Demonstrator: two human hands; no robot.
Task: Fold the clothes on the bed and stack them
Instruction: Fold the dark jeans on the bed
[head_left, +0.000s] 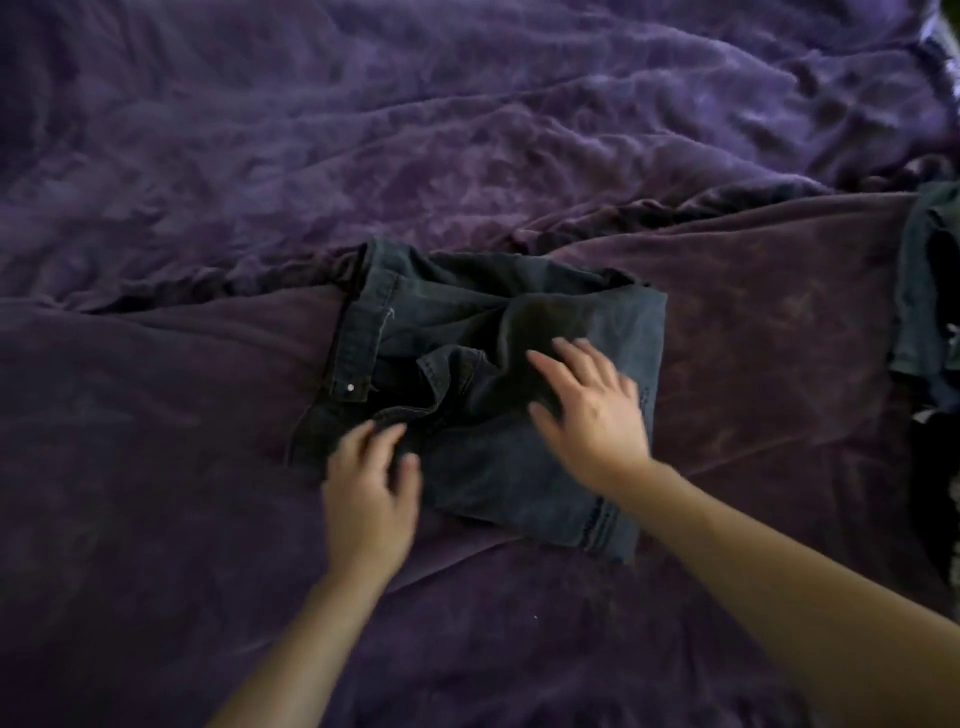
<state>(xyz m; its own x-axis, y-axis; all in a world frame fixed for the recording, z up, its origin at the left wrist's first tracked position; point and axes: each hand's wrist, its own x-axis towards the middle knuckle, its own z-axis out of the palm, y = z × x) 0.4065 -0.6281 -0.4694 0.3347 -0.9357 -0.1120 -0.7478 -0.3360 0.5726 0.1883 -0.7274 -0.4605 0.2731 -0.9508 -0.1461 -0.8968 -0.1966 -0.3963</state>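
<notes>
Two hands: both on jeans (519, 483), gripping nothing.
Left hand (369, 493): rests with loosely bent fingers on the near-left edge, by the fly.
Right hand (592, 410): lies spread wide and flat on the top fold; blurred.
Jeans: folded into a rough block mid-bed (156, 467), waistband to the left, bunched at the centre.
Pile (924, 312): dark clothes at the right edge, well apart; cannot tell whether folded.
Risk, bulge: likely springs open once pressing stops, centre lump not smoothed.
Risk, lift: may sag or unfold if raised from one side only.
Risk, stack: may sit crooked on the pile and slide off.
</notes>
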